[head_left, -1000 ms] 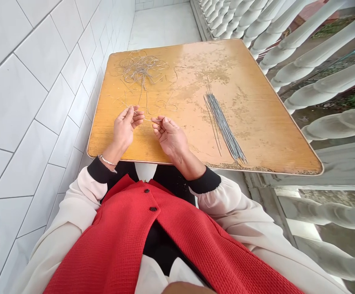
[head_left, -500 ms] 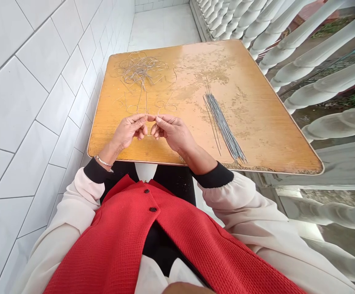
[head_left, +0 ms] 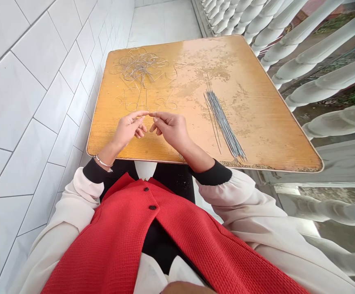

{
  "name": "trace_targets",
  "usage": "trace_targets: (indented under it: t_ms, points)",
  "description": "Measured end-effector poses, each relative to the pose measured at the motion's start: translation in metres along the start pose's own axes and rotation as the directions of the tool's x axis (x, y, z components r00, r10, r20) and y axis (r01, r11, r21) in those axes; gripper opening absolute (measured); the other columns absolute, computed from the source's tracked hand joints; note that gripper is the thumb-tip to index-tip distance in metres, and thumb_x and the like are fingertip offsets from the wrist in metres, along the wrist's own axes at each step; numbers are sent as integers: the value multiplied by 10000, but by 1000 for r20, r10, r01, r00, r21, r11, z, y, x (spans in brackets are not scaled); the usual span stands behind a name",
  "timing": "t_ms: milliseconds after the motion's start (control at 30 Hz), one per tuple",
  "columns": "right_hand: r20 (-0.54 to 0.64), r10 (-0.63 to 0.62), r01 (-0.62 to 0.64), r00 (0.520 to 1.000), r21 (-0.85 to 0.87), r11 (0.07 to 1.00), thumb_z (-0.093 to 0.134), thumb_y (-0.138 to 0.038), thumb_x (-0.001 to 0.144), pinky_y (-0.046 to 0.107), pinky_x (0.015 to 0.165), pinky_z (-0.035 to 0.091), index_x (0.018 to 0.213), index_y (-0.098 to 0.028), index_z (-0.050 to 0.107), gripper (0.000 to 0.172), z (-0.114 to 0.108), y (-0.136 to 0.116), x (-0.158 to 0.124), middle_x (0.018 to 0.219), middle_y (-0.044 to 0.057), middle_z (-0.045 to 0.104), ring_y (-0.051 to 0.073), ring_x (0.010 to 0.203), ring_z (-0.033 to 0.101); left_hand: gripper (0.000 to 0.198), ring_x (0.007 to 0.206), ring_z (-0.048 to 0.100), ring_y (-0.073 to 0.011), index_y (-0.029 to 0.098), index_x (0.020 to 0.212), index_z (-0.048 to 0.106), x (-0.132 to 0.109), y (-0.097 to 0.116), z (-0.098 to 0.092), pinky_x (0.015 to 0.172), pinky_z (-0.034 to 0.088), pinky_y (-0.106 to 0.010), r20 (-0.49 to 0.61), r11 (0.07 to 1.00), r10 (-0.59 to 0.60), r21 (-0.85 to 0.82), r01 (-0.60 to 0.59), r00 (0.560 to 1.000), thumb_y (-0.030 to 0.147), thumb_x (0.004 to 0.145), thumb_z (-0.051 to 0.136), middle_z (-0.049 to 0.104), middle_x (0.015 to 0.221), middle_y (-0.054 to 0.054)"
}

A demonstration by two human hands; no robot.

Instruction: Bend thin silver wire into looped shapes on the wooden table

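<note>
My left hand [head_left: 129, 130] and my right hand [head_left: 171, 128] are held close together over the near side of the table, index fingertips almost meeting. A thin, pale piece of wire [head_left: 155, 114] shows at the right fingertips, and a short bit of it also crosses the left index finger. Both hands are closed in a pinch on this wire; most of its length is hidden or too fine to follow. Just beyond the fingers lie loose bent wires [head_left: 146, 98], some ending in loops.
A tangled heap of thin wire [head_left: 140, 67] lies at the table's far left. To the right of my hands rests a bundle of straight grey wire rods [head_left: 225, 124]. The worn wooden table [head_left: 263, 134] stands between a tiled wall [head_left: 24, 94] and a white balustrade [head_left: 306, 67].
The index fingers have straightened and point toward each other along the top. A wire curve that hung below the fingertips no longer shows. The view has shifted slightly.
</note>
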State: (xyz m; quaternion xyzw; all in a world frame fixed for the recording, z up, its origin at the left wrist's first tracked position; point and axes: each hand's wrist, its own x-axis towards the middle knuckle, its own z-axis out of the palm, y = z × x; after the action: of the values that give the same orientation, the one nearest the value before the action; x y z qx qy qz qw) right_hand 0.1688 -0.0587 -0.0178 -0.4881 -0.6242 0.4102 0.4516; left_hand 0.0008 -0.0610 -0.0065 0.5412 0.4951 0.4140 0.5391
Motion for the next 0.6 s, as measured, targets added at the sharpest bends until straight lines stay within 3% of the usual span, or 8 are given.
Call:
trace_targets:
  t_ms: [233,467,600]
  points:
    - [54,-135,144,989,-505,851,523,-140,872,374,790,496,1105,-162,775,343,2,3,1,814,102,753,248,774,691,281,451,547,-61,189,1189,715,0,4,2,509,441,-169,-47,996,-1,90,5,999,160,997,512,617,555,53]
    - [135,-85,156,987,-697,700,487,-124,898,383,743,442,1122,-109,741,340,6,-4,-2,1012,194,730,289,841,675,246,462,581,-66,172,1111,746,3,2,0,509,450,-163,-17,982,4,189,0,1000,171,1000,526,620,559,42]
    - [149,-93,174,985,-757,630,481,-122,906,338,663,391,1153,-123,730,351,9,-4,-2,1052,179,715,239,784,644,261,469,585,-65,178,1085,756,6,-2,-1,512,458,-165,-22,955,51,294,-42,998,172,1007,507,619,589,36]
